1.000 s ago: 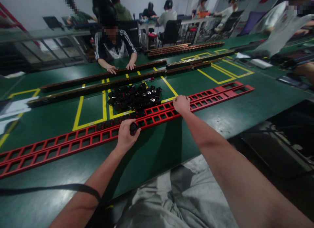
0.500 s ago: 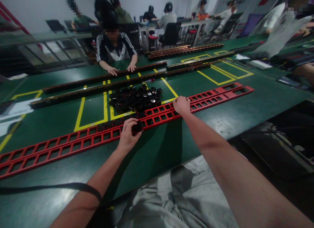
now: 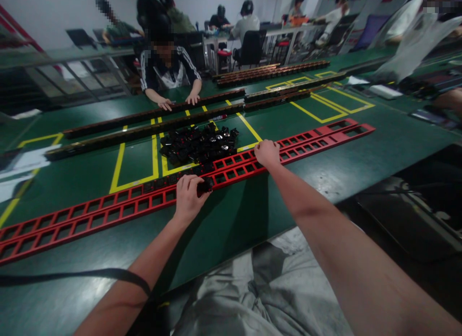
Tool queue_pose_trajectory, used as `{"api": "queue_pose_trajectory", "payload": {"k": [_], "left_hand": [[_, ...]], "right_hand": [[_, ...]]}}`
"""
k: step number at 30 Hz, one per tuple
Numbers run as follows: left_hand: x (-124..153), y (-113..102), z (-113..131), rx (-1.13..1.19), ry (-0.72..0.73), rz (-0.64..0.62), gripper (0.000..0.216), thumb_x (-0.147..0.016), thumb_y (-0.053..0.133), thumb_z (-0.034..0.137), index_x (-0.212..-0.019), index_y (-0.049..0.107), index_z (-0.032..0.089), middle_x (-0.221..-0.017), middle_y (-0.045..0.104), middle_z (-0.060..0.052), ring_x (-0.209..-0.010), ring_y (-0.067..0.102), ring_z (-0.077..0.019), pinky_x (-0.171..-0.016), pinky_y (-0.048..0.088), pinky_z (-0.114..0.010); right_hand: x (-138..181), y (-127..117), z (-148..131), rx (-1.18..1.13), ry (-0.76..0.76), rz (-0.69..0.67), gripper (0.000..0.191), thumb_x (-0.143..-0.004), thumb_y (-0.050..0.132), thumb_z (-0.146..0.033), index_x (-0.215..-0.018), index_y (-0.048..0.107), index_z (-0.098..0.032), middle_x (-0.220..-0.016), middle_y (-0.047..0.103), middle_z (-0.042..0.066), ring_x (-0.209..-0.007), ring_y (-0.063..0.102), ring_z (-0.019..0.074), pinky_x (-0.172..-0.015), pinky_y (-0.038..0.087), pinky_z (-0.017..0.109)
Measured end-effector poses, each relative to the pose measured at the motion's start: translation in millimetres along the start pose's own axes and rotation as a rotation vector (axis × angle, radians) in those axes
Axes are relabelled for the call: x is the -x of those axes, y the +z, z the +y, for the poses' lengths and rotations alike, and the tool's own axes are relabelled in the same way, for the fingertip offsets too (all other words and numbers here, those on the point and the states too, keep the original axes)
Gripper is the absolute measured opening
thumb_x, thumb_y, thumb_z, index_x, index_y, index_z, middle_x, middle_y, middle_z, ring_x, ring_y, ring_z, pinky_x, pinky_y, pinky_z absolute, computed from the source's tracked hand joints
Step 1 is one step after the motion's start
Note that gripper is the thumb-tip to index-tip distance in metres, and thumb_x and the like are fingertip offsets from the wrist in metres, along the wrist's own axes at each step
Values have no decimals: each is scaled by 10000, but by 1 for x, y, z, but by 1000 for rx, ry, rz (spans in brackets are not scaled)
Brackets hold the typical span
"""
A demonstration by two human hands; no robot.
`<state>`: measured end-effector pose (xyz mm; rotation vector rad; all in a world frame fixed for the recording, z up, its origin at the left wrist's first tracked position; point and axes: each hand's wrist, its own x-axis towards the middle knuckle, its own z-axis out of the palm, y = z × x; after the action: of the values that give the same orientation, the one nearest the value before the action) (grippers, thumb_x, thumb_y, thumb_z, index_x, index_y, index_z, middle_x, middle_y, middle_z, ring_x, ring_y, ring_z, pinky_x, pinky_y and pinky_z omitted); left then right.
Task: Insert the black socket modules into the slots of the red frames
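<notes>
A long red slotted frame [image 3: 337, 138] with two rows of square openings lies slantwise across the green table in front of me. My left hand [image 3: 188, 195] is closed at the frame's near edge, thumb and fingers pinching a small black part [image 3: 207, 184] over the near row. Several similar black parts [image 3: 162, 182] sit in the far row beyond that hand. Further right, my right hand [image 3: 267, 153] is curled over the frame and grips it; its fingertips are partly hidden. A heap of loose black parts [image 3: 198, 146] lies just behind the frame.
Long dark strips [image 3: 144, 126] lie across the table beyond the heap. Opposite me, a person [image 3: 169, 76] has both hands on the farther strip. White papers [image 3: 31, 160] lie at left, and yellow tape [image 3: 155, 158] marks boxes on the green table [image 3: 306, 182].
My left hand and the black part in it have shifted very slightly to the right along the frame. My right hand stays in the same place on the frame.
</notes>
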<state>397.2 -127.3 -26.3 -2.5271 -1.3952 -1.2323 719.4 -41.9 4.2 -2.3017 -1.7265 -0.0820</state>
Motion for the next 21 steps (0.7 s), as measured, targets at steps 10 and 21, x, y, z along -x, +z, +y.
{"api": "queue_pose_trajectory", "payload": {"k": [10, 21], "left_hand": [[-3, -2, 3, -23, 0, -48, 346, -798, 717, 261, -1128, 615, 235, -1105, 625, -96, -1083, 587, -301, -1008, 439, -490], [-4, 0, -2, -74, 16, -67, 378, -867, 685, 315, -1238, 656, 250, -1126, 652, -106, -1096, 583, -308, -1086, 395, -542]], "right_hand": [[-1, 1, 1, 5, 7, -4, 425, -967, 351, -253, -1058, 724, -70, -1128, 690, 210, -1068, 589, 298, -1029, 321, 451], [1, -2, -1, 2, 8, -6, 419, -974, 345, -243, -1068, 714, -69, -1143, 682, 213, -1085, 582, 301, -1024, 316, 448]]}}
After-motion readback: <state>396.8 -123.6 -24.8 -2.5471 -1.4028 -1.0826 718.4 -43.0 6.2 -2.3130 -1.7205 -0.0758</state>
